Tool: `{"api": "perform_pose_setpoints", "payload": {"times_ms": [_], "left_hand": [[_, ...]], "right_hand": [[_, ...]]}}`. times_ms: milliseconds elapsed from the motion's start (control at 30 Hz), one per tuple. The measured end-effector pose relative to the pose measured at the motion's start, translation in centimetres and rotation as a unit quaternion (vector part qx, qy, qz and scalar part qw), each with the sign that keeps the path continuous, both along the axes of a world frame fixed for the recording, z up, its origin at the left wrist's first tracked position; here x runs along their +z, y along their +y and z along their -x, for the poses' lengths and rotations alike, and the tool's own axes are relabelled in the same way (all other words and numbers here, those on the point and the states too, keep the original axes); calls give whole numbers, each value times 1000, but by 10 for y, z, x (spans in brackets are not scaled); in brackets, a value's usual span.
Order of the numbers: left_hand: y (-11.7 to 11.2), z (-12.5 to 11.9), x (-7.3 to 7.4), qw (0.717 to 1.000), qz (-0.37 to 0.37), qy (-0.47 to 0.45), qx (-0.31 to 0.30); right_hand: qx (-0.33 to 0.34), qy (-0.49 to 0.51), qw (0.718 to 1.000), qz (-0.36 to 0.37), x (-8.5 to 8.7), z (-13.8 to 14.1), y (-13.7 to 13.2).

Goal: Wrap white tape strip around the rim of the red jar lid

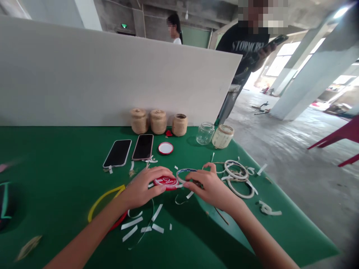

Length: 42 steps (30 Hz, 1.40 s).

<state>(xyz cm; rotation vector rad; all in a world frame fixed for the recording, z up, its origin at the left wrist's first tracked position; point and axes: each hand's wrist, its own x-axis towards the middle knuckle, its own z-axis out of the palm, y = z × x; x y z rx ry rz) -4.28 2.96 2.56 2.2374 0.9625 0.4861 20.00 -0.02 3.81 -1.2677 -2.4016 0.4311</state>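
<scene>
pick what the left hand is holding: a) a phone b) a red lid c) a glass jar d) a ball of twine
b: the left hand has its fingers on a red lid on the green table, while the phones and glass jar lie farther back, untouched.

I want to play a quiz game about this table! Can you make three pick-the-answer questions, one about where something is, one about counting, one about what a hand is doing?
1. Where are the twine-wrapped jars?
A. beside the white board
B. on the floor
C. on a chair

2. How many phones lie on the green table?
A. one
B. two
C. four

3. What does the left hand do?
A. hangs free
B. holds the red lid
C. holds a phone

Answers: 1 A, they stand at the board's foot. 2 B, two dark screens lie together. 3 B, its fingers grip the lid.
</scene>
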Motion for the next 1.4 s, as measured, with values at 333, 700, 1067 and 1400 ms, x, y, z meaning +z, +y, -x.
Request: {"api": "perform_pose_setpoints", "payload": {"times_ms": [333,700,1067,1400], "left_hand": [[2,-2,-7,999,-3,15,41],[2,-3,-7,997,-9,5,74],[-4,-10,-4,997,-33,19,71],[-5,-11,-3,997,-17,20,75]], "right_hand": [[-35,-5,999,-29,-13,18,-6],[-44,49,998,12,-11,13,-8],[-39,81,996,20,-22,24,-10],[-50,88,994,39,-21,23,-8]]}}
